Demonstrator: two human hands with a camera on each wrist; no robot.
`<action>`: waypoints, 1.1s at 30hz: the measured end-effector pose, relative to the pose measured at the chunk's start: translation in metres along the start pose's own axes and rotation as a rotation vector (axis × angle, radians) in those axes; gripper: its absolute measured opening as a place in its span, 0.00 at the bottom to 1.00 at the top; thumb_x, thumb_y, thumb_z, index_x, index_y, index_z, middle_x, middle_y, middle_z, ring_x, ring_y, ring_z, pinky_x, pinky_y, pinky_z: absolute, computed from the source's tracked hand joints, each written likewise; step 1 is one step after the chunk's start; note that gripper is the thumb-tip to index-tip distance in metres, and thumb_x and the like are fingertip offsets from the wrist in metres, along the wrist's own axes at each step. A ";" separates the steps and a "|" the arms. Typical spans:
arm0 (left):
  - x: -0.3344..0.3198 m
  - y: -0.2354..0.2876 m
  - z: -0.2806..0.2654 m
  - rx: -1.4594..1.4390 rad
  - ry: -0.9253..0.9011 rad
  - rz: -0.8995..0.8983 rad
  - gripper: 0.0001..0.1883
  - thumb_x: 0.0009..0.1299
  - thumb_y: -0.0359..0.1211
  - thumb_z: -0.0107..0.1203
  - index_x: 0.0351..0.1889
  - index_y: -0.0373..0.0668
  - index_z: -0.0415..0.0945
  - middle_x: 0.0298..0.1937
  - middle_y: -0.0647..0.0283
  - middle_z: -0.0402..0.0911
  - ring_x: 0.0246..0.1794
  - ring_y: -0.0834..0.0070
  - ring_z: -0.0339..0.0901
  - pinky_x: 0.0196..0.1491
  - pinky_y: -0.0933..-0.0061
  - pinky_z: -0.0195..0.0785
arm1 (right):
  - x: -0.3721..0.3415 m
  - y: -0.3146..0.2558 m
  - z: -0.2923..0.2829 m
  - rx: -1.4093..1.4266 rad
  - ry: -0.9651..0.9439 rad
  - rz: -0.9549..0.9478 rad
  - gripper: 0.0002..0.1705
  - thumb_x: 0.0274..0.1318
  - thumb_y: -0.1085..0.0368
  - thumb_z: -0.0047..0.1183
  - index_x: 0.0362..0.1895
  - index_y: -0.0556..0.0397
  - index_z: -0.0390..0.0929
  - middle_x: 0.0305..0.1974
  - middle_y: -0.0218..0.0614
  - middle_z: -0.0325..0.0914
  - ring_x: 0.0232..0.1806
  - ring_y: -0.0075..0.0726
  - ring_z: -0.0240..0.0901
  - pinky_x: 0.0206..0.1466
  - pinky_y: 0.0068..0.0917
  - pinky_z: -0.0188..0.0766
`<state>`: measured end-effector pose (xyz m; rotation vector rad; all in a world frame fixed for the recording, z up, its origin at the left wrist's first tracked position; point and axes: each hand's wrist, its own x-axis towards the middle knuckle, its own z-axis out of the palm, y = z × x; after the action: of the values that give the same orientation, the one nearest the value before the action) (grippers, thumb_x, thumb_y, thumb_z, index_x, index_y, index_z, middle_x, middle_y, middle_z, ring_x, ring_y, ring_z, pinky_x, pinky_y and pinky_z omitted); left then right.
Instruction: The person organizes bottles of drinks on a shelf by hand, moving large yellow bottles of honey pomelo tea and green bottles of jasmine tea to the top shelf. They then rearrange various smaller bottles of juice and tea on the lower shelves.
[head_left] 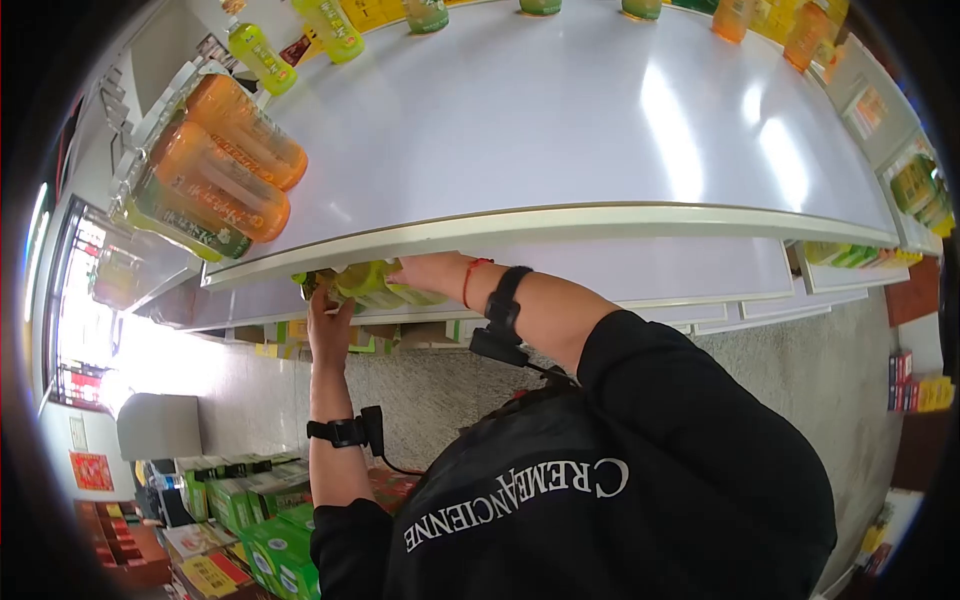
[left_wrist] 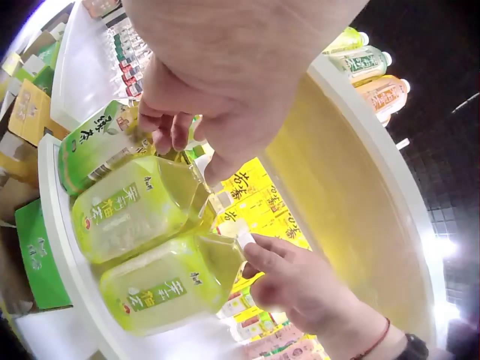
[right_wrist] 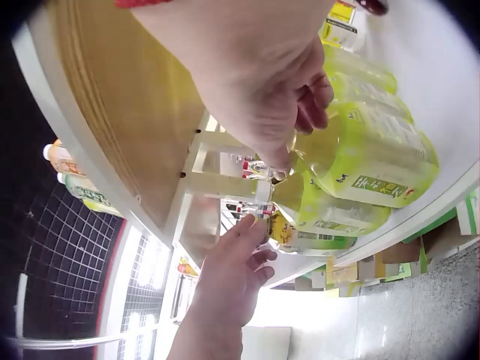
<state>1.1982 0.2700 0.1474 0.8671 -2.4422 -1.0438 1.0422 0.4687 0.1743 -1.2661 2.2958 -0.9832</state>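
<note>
On a lower shelf, yellow-green drink bottles stand in a row, and both of my hands are at their tops. My left hand (head_left: 328, 318) has its fingers curled at the neck of the end bottle (left_wrist: 97, 146), which has a darker green label. With thumb and fingers my right hand (left_wrist: 304, 289) pinches the white cap of a pale yellow-green bottle (left_wrist: 169, 281). Between these two stands another yellow-green bottle (left_wrist: 135, 206). In the right wrist view, the right hand (right_wrist: 262, 90) partly hides the neck of its bottle (right_wrist: 382, 157). The upper shelf covers part of both hands in the head view.
Above the hands runs the white upper shelf (head_left: 520, 140), its front edge close over my wrists. Orange bottles (head_left: 225, 180) stand at its left end, more bottles along its back. Yellow packs (left_wrist: 262, 202) sit behind the lower row. Green cartons (head_left: 285, 550) are stacked on the floor.
</note>
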 end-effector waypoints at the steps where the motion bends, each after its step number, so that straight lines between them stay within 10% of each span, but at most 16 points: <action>1: 0.011 -0.008 0.002 0.014 0.018 0.122 0.36 0.62 0.38 0.64 0.68 0.44 0.63 0.46 0.57 0.75 0.45 0.69 0.73 0.46 0.65 0.70 | -0.001 -0.004 0.001 -0.029 0.040 0.031 0.31 0.52 0.52 0.61 0.55 0.59 0.74 0.52 0.52 0.76 0.53 0.54 0.74 0.57 0.44 0.71; 12: 0.080 -0.003 0.008 0.183 -0.223 0.129 0.33 0.61 0.48 0.63 0.61 0.41 0.70 0.36 0.55 0.79 0.37 0.62 0.77 0.45 0.62 0.69 | -0.010 0.003 0.010 -0.275 0.337 0.018 0.28 0.47 0.54 0.64 0.50 0.56 0.77 0.46 0.51 0.79 0.49 0.54 0.76 0.52 0.41 0.74; 19: 0.094 -0.005 0.009 0.254 -0.174 0.297 0.25 0.63 0.44 0.61 0.55 0.42 0.76 0.42 0.50 0.82 0.41 0.57 0.80 0.46 0.62 0.70 | -0.115 0.037 -0.022 0.059 0.476 0.237 0.22 0.46 0.56 0.62 0.45 0.53 0.79 0.30 0.44 0.81 0.31 0.47 0.80 0.38 0.37 0.76; 33: -0.008 0.096 0.063 -0.062 -0.258 0.488 0.11 0.65 0.32 0.63 0.41 0.37 0.77 0.28 0.67 0.78 0.26 0.83 0.71 0.32 0.77 0.66 | -0.395 0.118 -0.156 -0.185 0.846 0.634 0.18 0.46 0.59 0.59 0.43 0.51 0.81 0.34 0.48 0.82 0.37 0.52 0.80 0.43 0.39 0.76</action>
<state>1.1331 0.3604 0.1761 0.0986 -2.6137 -1.0818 1.0950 0.9065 0.1867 -0.0491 3.1487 -1.2022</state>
